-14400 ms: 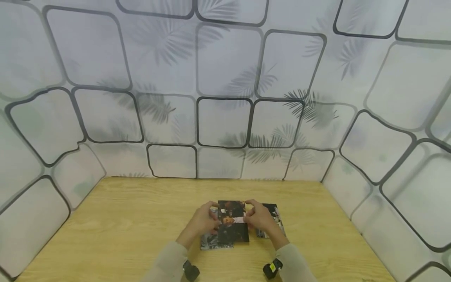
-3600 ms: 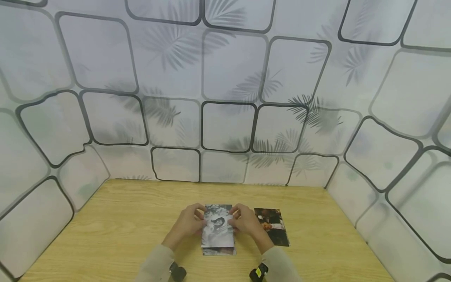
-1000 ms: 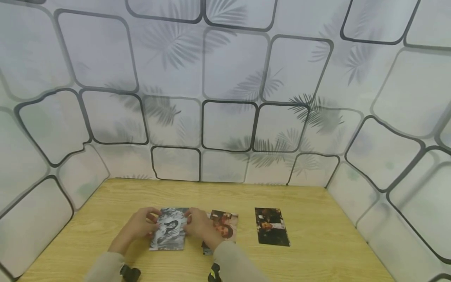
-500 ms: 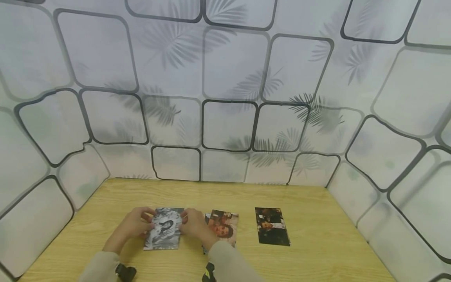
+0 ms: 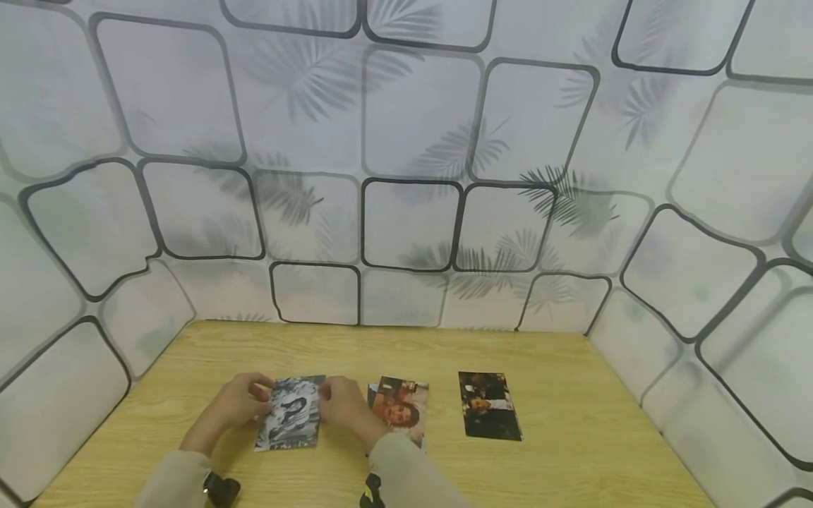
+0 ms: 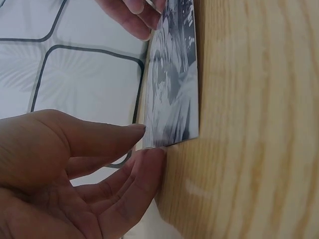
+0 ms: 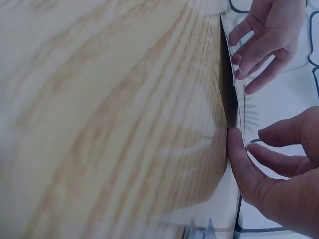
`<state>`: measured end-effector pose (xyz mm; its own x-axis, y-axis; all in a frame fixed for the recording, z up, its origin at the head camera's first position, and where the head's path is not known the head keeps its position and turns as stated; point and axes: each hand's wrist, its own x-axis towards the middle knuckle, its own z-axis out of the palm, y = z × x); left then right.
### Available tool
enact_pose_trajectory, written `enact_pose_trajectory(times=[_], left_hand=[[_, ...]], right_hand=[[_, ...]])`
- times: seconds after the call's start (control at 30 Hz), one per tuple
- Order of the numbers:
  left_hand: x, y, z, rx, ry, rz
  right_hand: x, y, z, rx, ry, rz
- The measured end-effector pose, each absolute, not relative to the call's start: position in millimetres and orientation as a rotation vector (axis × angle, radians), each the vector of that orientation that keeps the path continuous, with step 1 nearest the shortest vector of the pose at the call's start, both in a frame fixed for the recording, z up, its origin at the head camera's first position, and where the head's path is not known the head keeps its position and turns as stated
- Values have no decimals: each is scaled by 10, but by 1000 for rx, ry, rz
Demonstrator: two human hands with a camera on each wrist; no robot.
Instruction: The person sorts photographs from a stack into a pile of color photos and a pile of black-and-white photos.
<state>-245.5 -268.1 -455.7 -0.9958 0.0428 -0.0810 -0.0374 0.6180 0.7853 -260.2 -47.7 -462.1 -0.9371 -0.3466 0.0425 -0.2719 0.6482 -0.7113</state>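
Observation:
A black-and-white photo (image 5: 291, 414) of a long-haired figure is held between both hands at the left of the table. My left hand (image 5: 236, 403) has its left edge, with thumb and fingertips on either side of the rim in the left wrist view. On the opposite edge is my right hand (image 5: 346, 403); in the right wrist view one fingertip of the right hand (image 7: 284, 174) lies at the photo's underside, the thumb a little apart. Seen edge-on there, the photo (image 7: 228, 84) tilts up off the wood, with a dark shadow beneath.
Right of my right hand, a colour photo (image 5: 401, 416) of a face lies over another photo whose edges peek out. Farther right is a dark colour photo (image 5: 489, 407), flat on the wooden table (image 5: 571, 437). Patterned walls (image 5: 406, 226) enclose the table's back and sides.
Earlier, the black-and-white photo was in both hands over the middle pile. It has since travelled left, slowing to a slight leftward shift lately. The face photo beneath it came into sight.

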Motion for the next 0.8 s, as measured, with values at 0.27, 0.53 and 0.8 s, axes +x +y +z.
enact_pose_trajectory(times=[0.27,0.53,0.8], left_hand=[[-2457,-2657,-4517,-2,2738,1324],[-2466,-2631,-4518,5,2766,1301],[-2457,-2478,-4500,155,2973,1099]], right_hand=[[-2572,-491,-4605,-536,2767,-1174],[-2506,-472,-4553,-474,2752,-1173],[-2456,-323,-4567,-485,2720,-1237]])
